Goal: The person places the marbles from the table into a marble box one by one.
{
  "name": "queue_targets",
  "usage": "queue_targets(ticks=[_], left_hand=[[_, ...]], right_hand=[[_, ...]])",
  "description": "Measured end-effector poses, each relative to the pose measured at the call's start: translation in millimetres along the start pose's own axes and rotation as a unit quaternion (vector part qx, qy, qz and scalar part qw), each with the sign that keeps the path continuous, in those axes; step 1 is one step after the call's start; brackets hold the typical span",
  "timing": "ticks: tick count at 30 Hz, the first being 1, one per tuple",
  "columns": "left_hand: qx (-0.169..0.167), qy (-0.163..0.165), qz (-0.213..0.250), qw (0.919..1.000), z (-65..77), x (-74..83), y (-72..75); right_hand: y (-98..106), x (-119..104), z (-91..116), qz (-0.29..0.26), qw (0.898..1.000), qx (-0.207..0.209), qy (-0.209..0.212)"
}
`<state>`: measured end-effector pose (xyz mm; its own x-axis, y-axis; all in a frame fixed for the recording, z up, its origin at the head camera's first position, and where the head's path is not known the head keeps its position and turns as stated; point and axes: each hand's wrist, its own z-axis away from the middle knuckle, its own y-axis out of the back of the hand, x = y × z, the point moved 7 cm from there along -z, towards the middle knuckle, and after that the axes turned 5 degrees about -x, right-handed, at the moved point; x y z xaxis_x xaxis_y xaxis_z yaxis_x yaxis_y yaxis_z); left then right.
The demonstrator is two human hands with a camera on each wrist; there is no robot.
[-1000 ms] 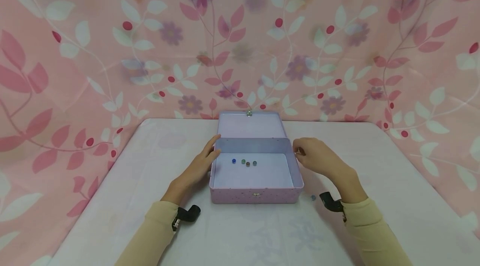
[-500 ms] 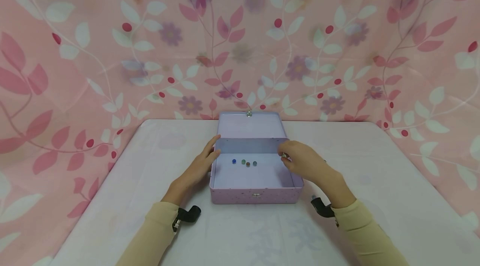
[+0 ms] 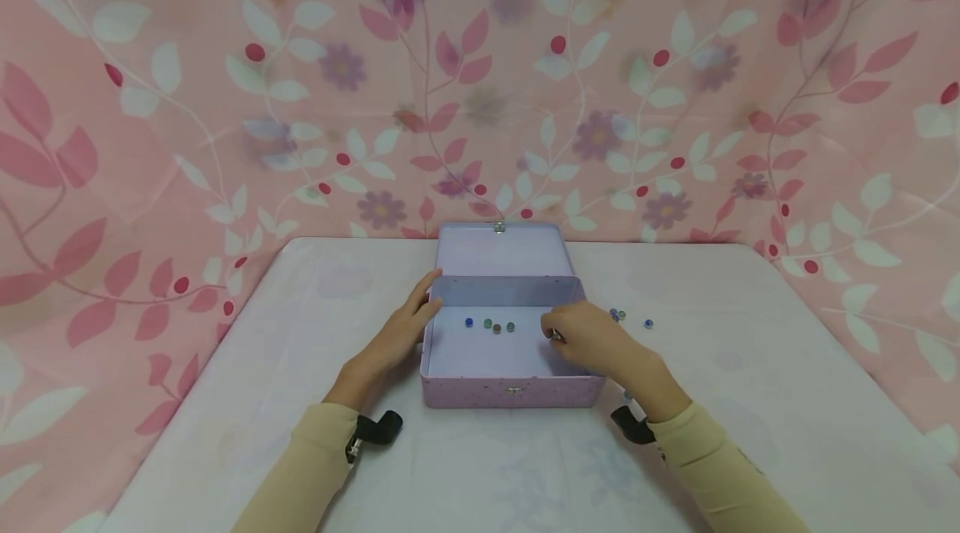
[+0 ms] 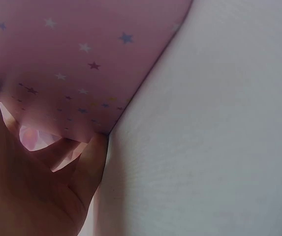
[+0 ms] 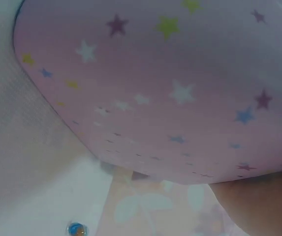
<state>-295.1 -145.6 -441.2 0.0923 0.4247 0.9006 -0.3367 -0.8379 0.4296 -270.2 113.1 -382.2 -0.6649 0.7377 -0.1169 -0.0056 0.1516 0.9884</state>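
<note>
An open pink tin box (image 3: 465, 393) with a star print stands in the middle of the table in the head view. Inside it, toward the back, lie a blue marble (image 3: 469, 323), a green marble (image 3: 487, 324), a brownish marble (image 3: 497, 329) and a grey-green one. My left hand (image 3: 401, 329) rests against the box's left side, fingers extended; in the left wrist view its fingers touch the starred wall. Over the box's right part, my right hand (image 3: 596, 337) pinches a small marble (image 3: 556, 336) between thumb and fingers. Fingers partly cover that marble.
The hinged lid (image 3: 501, 251) lies tipped back behind the box. Right of the box, several marbles (image 3: 648, 324) lie on the white tablecloth (image 3: 750, 399), one of them near the right wrist. A pink floral cloth (image 3: 480, 99) hangs behind the table.
My right hand has come from outside the box's right wall, over the rim, to above the box floor, carrying the marble. It is now lower and further left. The left hand stays put.
</note>
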Motion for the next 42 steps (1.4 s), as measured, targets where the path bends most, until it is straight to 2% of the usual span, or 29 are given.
queue_targets(ticks=[3,13,22,26,33,38,42], left_hand=[[0.001,0.001,-0.003,1.0000,0.5,0.9,0.4],[0.004,0.006,-0.006,1.0000,2.0,-1.4,1.5],[0.005,0.005,-0.010,0.9999,2.5,-1.5,1.2],[0.006,0.009,-0.009,0.9999,2.6,-1.2,1.0],[0.009,0.009,-0.012,0.9998,2.2,-0.3,0.9],[0.011,0.009,-0.019,0.9997,1.7,0.1,1.5],[0.012,0.009,-0.021,0.9997,1.0,-0.3,1.7]], right_hand=[[0.7,-4.1,1.1,0.009,1.000,0.009,0.006],[-5.4,-6.9,0.6,0.045,0.999,-0.002,-0.011],[-5.7,-7.4,0.9,0.046,0.999,-0.006,-0.014],[-4.6,-5.1,0.4,0.026,1.000,-0.007,-0.010],[6.5,4.2,2.0,-0.065,0.997,-0.022,-0.025],[23.7,6.6,5.7,-0.064,0.998,0.012,-0.018],[34.1,12.4,9.1,-0.065,0.997,0.030,-0.032]])
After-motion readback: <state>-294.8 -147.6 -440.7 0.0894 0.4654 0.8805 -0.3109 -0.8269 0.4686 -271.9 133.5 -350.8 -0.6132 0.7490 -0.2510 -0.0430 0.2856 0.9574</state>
